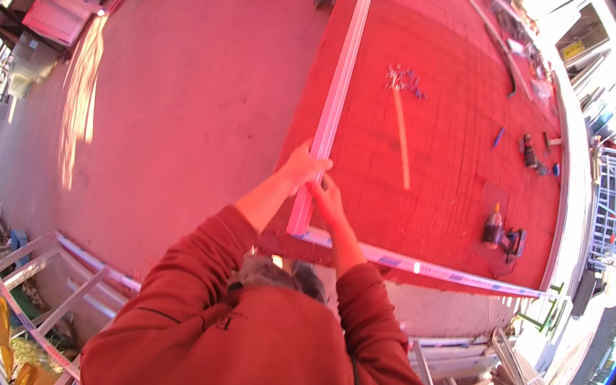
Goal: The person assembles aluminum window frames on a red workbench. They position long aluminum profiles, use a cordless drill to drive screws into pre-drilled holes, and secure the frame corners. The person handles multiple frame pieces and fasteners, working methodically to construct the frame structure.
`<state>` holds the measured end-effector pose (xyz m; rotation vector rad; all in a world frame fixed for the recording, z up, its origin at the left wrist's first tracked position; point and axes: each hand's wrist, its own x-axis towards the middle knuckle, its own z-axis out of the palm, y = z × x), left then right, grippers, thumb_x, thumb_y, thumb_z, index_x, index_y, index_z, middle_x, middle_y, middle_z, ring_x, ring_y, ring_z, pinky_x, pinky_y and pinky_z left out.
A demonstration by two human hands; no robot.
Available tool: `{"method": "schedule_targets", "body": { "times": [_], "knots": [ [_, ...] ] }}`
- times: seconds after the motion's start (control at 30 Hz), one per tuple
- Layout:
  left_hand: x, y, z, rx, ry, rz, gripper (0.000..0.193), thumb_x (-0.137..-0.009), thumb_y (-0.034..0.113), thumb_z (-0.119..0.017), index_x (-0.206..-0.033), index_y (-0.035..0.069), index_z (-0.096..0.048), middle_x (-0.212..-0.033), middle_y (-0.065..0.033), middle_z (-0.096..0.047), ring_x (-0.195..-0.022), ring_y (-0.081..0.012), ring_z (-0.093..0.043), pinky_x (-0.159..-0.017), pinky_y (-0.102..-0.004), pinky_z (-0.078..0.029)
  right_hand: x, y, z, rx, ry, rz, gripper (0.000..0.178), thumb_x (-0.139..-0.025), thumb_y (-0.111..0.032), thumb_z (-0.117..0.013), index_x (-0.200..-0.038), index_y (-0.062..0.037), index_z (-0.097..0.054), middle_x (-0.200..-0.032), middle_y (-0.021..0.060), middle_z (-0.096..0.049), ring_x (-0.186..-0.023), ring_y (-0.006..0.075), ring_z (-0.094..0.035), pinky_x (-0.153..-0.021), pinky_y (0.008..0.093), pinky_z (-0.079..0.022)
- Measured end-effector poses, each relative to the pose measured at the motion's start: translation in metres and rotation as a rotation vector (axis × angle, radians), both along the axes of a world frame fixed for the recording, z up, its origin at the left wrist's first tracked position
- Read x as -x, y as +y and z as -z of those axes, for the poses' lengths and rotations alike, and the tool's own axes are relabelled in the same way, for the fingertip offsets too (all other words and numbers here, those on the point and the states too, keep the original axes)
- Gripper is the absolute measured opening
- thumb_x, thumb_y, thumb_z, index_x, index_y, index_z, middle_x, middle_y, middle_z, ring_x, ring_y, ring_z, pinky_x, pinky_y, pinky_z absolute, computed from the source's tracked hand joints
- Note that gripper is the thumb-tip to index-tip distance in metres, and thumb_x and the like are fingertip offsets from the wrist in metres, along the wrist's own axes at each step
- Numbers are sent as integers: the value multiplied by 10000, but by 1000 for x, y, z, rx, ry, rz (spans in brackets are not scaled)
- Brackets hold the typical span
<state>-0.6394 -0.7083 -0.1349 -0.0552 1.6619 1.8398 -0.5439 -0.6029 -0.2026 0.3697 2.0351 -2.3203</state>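
A long, pale metal profile (344, 74) runs away from me along the left edge of a red work table (460, 203). My left hand (303, 167) is closed around it near its close end, thumb across the top. Just below, my right hand (329, 197) has its bent fingers against the profile's right side; part of them is hidden. A second profile (437, 271), with patterned film along it, lies on the table's near edge. The two profiles meet at the near left corner; whether they are joined, I cannot tell.
On the table lie a pile of small fittings (406, 81), a thin yellowish strip (401, 138), a blue pen (499, 136) and power tools (493, 229). Concrete floor (188, 101) stretches left. Metal frames (42, 291) stand at the lower left, more frames (484, 383) at the lower right.
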Motion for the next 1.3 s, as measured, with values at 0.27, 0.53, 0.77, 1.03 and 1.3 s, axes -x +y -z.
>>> {"method": "schedule_targets", "body": {
  "times": [0.27,0.53,0.77,1.03,1.3],
  "knots": [
    [-2,-14,48,142,255,-14,552,-765,49,-704,-1287,-33,-545,-1078,-118,-664,-938,-198,-658,-821,-341,-545,-117,37,-71,-1097,-183,-571,736,-703,-361,-815,-1316,-25,-588,-1298,191,-603,-1230,359,-551,-1047,444,-416],
    [8,-29,47,-3,90,-2,458,-782,29,-712,-1224,-14,-598,-1046,-81,-668,-905,-160,-653,-804,-324,-544,-138,18,-25,-1194,-20,-159,382,-694,-177,-817,-1051,-102,-706,-973,54,-679,-999,265,-620,-882,417,-434],
    [7,-26,60,96,181,-2,504,-724,54,-711,-1207,-31,-595,-1057,-89,-653,-905,-164,-644,-795,-316,-537,-145,17,-25,-1150,23,-121,381,-683,-177,-824,-1044,-118,-717,-976,44,-684,-989,257,-622,-910,409,-426],
    [-25,-7,97,204,293,-17,741,-780,88,-693,-1431,-84,-384,-1271,-160,-592,-1150,-212,-580,-977,-330,-474,-140,21,-18,-1142,4,-119,367,-678,-192,-831,-1020,-114,-723,-951,42,-684,-970,262,-633,-913,415,-426],
    [-50,-32,95,160,256,-25,717,-783,51,-676,-1433,-67,-397,-1316,-148,-570,-1194,-194,-560,-1005,-333,-458,-143,22,-21,-1122,35,-116,361,-674,-198,-836,-1010,-122,-729,-941,42,-686,-944,267,-642,-880,419,-437]
  ]
}}
